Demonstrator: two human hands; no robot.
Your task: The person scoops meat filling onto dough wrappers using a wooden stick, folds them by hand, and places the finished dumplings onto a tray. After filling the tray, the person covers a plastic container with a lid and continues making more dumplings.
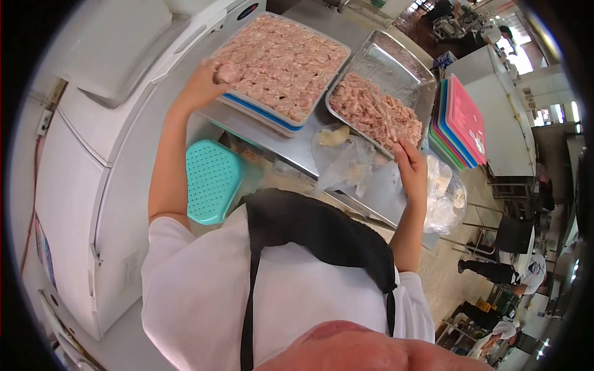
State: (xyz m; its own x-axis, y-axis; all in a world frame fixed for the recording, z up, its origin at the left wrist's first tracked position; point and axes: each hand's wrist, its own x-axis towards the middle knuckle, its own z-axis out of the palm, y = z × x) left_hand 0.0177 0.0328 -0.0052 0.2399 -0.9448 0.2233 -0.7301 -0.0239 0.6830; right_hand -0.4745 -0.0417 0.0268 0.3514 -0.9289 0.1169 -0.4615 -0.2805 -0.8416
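Steel worktop [294,148], raw mince around both hands

The left hand [203,86] is curling around a soft pink lump [228,73], beside the dimpled mince [284,62]. The right hand [413,170] is bending its fingers at the metal pan [396,55], coarse mince [371,111] lying just beyond; its grip is unclear.

We can read no words or numbers anywhere. The dark oval badge [247,11] on the white appliance and the emblem on a distant person's shirt [536,268] are too small for us.

Turquoise stool [212,181]; apron [309,226] black, seemingly plain.
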